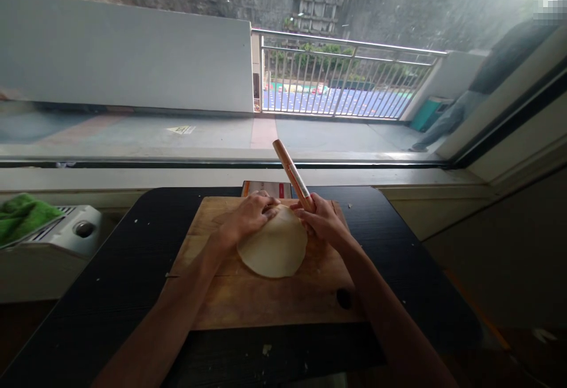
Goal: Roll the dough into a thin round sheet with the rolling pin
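A thin, round, pale dough sheet [273, 251] lies flat on a wooden cutting board [261, 308]. My left hand [253, 215] is at its far left edge, with the fingers curled and closed on the rim of the dough. In my right hand [325, 219] is a wooden rolling pin [290, 170], tilted so that its far end points up and away to the left. The fingers of that hand are wrapped round the near end, just beside the dough's far right edge. My right fingertips are partly hidden.
The board rests on a black table [119, 264] with small dough crumbs on it. A flat printed item [266, 187] sticks out behind the board. To the left, a green cloth [26, 218] lies on a white appliance [82, 228]. A window sill [133, 179] borders the table; outside, a person [500, 63] is by a railing.
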`<state>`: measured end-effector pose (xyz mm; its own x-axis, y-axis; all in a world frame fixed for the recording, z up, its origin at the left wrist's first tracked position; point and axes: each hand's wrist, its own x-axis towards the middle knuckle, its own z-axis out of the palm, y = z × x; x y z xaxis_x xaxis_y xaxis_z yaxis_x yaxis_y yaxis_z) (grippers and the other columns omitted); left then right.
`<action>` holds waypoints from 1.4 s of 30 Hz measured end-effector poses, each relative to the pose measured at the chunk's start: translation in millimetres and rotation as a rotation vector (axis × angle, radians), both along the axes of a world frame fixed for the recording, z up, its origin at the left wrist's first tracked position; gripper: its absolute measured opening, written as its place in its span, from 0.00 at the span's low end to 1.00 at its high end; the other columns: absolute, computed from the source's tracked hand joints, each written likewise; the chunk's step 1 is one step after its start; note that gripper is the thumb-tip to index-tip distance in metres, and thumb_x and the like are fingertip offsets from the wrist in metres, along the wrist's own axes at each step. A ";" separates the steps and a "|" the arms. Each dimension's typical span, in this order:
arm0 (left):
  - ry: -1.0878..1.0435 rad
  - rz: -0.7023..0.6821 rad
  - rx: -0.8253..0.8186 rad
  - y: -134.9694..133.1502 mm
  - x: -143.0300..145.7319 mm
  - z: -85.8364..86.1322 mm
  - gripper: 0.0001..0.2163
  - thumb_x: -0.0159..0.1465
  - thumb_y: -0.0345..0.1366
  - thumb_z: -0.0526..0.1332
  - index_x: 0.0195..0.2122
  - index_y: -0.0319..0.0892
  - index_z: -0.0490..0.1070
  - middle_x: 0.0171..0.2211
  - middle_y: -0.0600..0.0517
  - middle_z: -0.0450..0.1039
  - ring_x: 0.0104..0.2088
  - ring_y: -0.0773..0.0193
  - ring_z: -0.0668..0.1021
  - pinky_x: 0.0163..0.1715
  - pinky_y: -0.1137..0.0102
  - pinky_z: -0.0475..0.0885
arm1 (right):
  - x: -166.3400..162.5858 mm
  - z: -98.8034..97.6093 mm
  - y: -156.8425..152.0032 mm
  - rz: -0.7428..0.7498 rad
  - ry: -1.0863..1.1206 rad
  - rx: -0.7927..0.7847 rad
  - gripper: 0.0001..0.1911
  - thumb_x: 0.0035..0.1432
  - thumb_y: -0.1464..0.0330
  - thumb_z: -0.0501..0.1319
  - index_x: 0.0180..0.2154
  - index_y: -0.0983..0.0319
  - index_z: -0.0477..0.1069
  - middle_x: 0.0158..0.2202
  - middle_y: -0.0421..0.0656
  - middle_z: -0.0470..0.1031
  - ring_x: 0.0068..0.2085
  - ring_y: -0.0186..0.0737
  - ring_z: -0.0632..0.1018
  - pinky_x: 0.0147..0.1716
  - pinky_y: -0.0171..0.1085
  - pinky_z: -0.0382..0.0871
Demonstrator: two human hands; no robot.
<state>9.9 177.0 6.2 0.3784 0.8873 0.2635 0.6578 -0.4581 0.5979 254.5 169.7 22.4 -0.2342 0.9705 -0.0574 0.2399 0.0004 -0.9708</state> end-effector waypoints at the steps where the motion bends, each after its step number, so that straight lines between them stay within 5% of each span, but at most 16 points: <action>1: 0.014 0.003 0.015 -0.1 0.9 -0.6 0.12 0.74 0.38 0.63 0.51 0.46 0.86 0.48 0.45 0.84 0.53 0.50 0.83 0.62 0.56 0.76 | -0.2 0.2 -0.2 -0.001 0.002 0.005 0.17 0.54 0.58 0.71 0.43 0.58 0.73 0.27 0.34 0.74 0.22 0.33 0.71 0.21 0.33 0.64; 8: -0.016 0.074 0.031 3.0 5.4 -11.3 0.09 0.75 0.40 0.63 0.46 0.44 0.83 0.48 0.45 0.83 0.53 0.51 0.82 0.60 0.57 0.76 | -0.3 0.3 -1.5 -0.016 0.024 0.017 0.16 0.56 0.59 0.71 0.43 0.58 0.73 0.30 0.36 0.78 0.26 0.36 0.76 0.24 0.35 0.68; 12: -0.082 0.109 0.018 3.7 7.0 -16.1 0.08 0.74 0.39 0.63 0.45 0.45 0.81 0.46 0.46 0.83 0.51 0.52 0.83 0.58 0.57 0.77 | -0.5 -0.2 9.6 -0.022 -0.017 0.084 0.14 0.56 0.64 0.72 0.43 0.58 0.73 0.40 0.44 0.87 0.35 0.42 0.84 0.31 0.37 0.75; 16: -0.140 0.122 -0.051 3.6 8.4 -13.8 0.08 0.74 0.40 0.63 0.45 0.45 0.82 0.45 0.46 0.84 0.49 0.52 0.83 0.55 0.57 0.77 | -4.1 -1.1 27.1 0.033 -0.055 0.117 0.16 0.55 0.67 0.74 0.42 0.57 0.71 0.46 0.47 0.90 0.44 0.46 0.87 0.41 0.39 0.78; 23: -0.187 0.176 -0.157 1.9 12.6 -6.4 0.07 0.71 0.33 0.65 0.45 0.46 0.83 0.45 0.48 0.86 0.46 0.54 0.85 0.54 0.60 0.79 | -14.5 -3.9 33.4 0.140 -0.168 0.238 0.17 0.56 0.70 0.73 0.47 0.57 0.76 0.47 0.44 0.90 0.48 0.49 0.87 0.43 0.40 0.76; 38: -0.143 0.135 -0.045 5.7 9.8 -11.4 0.06 0.72 0.37 0.64 0.40 0.44 0.81 0.44 0.46 0.83 0.50 0.52 0.82 0.57 0.57 0.78 | -19.7 -0.4 23.5 0.113 -0.357 0.391 0.14 0.61 0.64 0.73 0.48 0.55 0.78 0.41 0.43 0.88 0.41 0.48 0.84 0.36 0.35 0.66; 42: -0.161 0.097 -0.058 6.9 8.1 -12.0 0.08 0.72 0.37 0.64 0.46 0.43 0.82 0.48 0.45 0.84 0.50 0.52 0.83 0.59 0.56 0.78 | -18.5 2.6 21.2 0.150 -0.465 0.426 0.16 0.60 0.66 0.74 0.49 0.55 0.78 0.38 0.41 0.87 0.37 0.46 0.82 0.35 0.36 0.64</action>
<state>18.0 183.9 -5.8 0.2473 0.9332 0.2608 0.5908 -0.3586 0.7227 236.0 190.9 25.0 -0.4128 0.8892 0.1975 0.6027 0.4292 -0.6726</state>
